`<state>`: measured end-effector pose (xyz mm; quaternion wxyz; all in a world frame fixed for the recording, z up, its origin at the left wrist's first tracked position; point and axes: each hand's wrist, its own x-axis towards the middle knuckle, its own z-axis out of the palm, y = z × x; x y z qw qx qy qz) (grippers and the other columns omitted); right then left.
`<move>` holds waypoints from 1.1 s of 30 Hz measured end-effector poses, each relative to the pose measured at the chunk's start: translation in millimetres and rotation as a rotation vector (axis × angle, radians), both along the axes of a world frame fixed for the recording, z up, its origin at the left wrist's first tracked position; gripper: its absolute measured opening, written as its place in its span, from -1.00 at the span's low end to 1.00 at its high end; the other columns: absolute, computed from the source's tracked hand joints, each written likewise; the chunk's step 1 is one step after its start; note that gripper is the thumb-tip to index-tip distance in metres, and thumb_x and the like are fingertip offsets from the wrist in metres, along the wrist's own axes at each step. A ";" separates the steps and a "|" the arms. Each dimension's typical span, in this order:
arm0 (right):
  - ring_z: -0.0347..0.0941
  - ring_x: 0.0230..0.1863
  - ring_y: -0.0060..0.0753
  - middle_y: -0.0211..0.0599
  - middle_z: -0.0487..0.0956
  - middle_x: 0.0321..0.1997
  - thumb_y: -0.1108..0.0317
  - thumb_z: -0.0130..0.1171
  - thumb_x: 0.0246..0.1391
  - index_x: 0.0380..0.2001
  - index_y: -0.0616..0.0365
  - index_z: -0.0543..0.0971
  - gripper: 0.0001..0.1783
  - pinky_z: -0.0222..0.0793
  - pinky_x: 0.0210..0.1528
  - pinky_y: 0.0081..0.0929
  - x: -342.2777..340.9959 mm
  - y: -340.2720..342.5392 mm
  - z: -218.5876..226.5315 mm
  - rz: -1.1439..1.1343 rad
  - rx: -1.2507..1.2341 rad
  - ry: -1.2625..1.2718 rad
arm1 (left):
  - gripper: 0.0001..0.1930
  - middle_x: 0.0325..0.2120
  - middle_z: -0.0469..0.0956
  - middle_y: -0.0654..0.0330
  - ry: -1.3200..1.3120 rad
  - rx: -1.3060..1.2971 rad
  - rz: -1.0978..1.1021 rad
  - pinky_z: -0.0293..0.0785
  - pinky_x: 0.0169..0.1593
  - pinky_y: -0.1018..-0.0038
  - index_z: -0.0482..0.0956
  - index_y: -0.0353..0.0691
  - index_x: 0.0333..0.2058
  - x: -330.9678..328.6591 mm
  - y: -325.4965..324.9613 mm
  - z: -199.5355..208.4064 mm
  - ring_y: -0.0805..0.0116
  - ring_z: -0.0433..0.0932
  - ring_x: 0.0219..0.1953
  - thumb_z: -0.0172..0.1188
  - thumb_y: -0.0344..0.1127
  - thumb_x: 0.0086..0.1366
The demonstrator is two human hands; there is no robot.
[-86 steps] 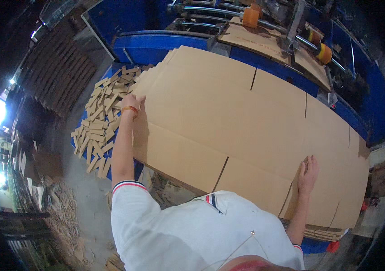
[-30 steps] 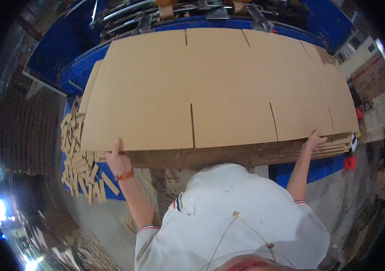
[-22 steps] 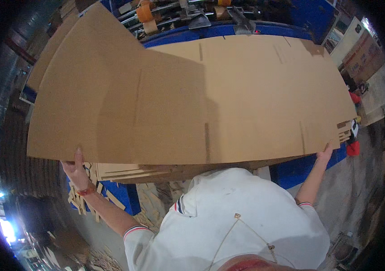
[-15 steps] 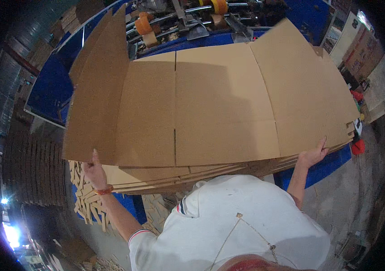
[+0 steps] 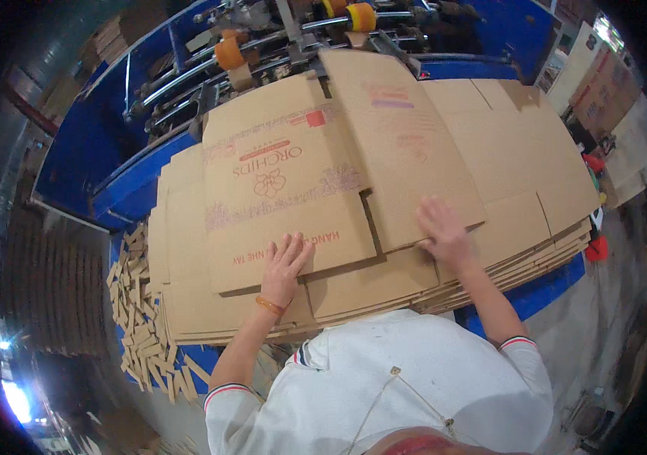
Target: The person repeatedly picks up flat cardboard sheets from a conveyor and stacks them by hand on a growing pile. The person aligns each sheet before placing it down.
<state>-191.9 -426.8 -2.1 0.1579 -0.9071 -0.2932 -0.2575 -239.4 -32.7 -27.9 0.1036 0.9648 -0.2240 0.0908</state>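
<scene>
A flat cardboard box [image 5: 282, 216] with red and purple print lies folded on top of a stack of unfolded cardboard sheets [image 5: 524, 163]. Its left panel is down, while the right panel [image 5: 407, 144] leans inward, slightly raised along its left edge. My left hand [image 5: 285, 269] rests on the near edge of the printed panel with fingers spread. On the lower part of the right panel lies my right hand [image 5: 447, 233], fingers stretched out and a little blurred.
Beyond the stack stands a blue machine [image 5: 119, 182] with metal shafts and orange rollers [image 5: 229, 54]. Cardboard offcuts [image 5: 149, 334] are heaped at the left. Dark stacked sheets [image 5: 50, 280] stand farther left; a red object [image 5: 596, 248] sits at the right edge.
The wide cardboard sheet held at both ends has been folded inward, so its printed outer panels now face up. Both hands have moved toward the middle and onto the panels.
</scene>
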 end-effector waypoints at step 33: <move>-0.38 0.48 0.18 -0.17 -0.16 0.50 -0.22 0.00 0.13 0.37 -0.03 0.02 -0.12 -0.39 0.34 0.40 179.5 57.5 -65.8 -0.518 -0.095 0.072 | -0.38 0.22 0.22 0.06 -0.392 -0.100 0.681 -0.08 0.27 -0.18 0.37 0.03 0.11 180.5 40.9 -35.9 -0.06 0.09 0.31 0.22 -0.39 -0.02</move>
